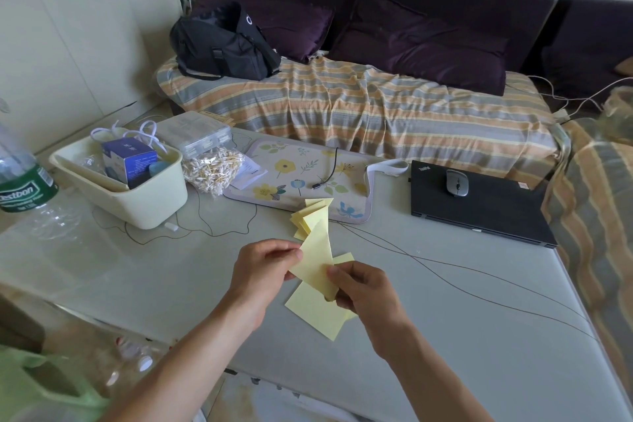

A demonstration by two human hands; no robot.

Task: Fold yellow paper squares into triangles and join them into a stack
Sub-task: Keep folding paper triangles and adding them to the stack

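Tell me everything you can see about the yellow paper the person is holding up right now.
The held yellow paper is a pale yellow sheet, matte and thin, apparently folded into a long tapering shape with its point tilted up and away. The left hand pinches its left edge; the right hand pinches its lower right corner. It is lifted above the table, over flat yellow squares lying there, with the pile of folded pieces just beyond.

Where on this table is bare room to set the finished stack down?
Bare glass table right of the right hand, below the black laptop; also left of the left hand. Crowded around the cream plastic bin and floral mat.
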